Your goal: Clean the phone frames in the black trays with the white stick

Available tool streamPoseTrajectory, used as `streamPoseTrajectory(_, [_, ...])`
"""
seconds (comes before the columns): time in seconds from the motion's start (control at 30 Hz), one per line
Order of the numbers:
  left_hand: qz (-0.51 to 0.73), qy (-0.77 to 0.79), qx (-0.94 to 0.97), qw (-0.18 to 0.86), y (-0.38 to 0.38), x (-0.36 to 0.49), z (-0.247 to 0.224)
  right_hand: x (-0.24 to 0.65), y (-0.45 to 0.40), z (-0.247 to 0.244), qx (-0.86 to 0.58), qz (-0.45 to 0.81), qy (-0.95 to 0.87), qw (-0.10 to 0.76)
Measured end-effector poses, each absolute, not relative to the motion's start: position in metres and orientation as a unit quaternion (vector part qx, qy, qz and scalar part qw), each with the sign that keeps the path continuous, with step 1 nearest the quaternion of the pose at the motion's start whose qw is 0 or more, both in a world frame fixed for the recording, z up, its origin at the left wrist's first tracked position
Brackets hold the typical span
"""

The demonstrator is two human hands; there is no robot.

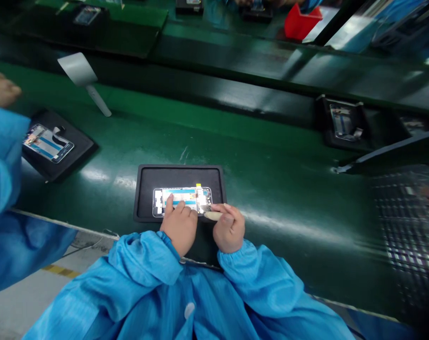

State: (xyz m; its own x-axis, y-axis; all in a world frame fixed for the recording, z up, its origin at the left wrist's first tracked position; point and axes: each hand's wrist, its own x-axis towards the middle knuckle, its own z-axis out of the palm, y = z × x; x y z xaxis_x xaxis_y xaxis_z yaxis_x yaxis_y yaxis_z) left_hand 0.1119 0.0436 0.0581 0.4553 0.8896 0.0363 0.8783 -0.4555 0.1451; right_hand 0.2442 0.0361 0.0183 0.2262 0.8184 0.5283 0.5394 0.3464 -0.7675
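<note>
An opened phone frame point(158, 200) with blue strips and bare inner parts lies in a black tray point(138, 189). My left hand point(180, 229) rests on it, fingers stretched over its middle and lower edge. Pinched in my right hand point(231, 229) is a cream-coloured stick with a tapered end point(213, 216), which looks like a pry tool. Its tip meets the lower right part of the phone frame; whether it presses on a part cannot be seen. A small yellow tab point(198, 185) sticks out at the phone's top edge.
Another black tray point(81, 146) with an opened phone point(54, 146) is at the left, beside a co-worker's sleeve point(5, 160) and hand point(2, 89). A grey-white scoop-shaped object point(79, 70) stands behind. More trays point(327, 127) and a red bin point(301, 23) are farther off.
</note>
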Motion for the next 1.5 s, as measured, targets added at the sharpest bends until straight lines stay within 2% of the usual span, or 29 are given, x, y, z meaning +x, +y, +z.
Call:
streamPoseTrajectory(0.23, [0.060, 0.518, 0.851, 0.061, 0.044, 0.113, 0.060, 0.244, 0.037, 0.021, -0.539, 0.117, -0.624, 0.553])
streamPoseTrajectory(0.3, [0.062, 0.517, 0.851, 0.065, 0.045, 0.113, 0.061, 0.245, 0.038, 0.025, -0.561, 0.128, -0.627, 0.526])
streamPoseTrajectory(0.47, [0.069, 0.513, 0.852, 0.078, 0.046, 0.112, 0.063, 0.242, 0.047, 0.044, -0.581, 0.151, -0.697, 0.392])
streamPoseTrajectory(0.53, [0.063, 0.510, 0.854, 0.079, 0.047, 0.111, 0.062, 0.239, 0.051, 0.047, -0.561, 0.150, -0.722, 0.377])
streamPoseTrajectory(0.67, [0.065, 0.517, 0.850, 0.075, 0.047, 0.109, 0.055, 0.236, 0.059, 0.041, -0.582, 0.194, -0.667, 0.423])
streamPoseTrajectory(0.83, [0.093, 0.533, 0.836, 0.086, 0.049, 0.104, 0.056, 0.237, 0.065, 0.036, -0.664, 0.351, -0.388, 0.534])
streamPoseTrajectory(0.97, [0.105, 0.575, 0.809, 0.063, 0.063, 0.103, 0.064, 0.235, 0.066, 0.038, -0.646, 0.362, -0.324, 0.589])
streamPoseTrajectory(1.07, [0.076, 0.577, 0.811, 0.060, 0.079, 0.103, 0.062, 0.234, 0.066, 0.037, -0.636, 0.374, -0.327, 0.591])
streamPoseTrajectory(1.33, [0.004, 0.566, 0.810, 0.156, 0.100, 0.093, 0.052, 0.234, 0.067, 0.033, -0.646, 0.404, -0.346, 0.548])
streamPoseTrajectory(1.5, [0.026, 0.573, 0.806, 0.147, 0.101, 0.094, 0.053, 0.235, 0.070, 0.038, -0.652, 0.423, -0.360, 0.516])
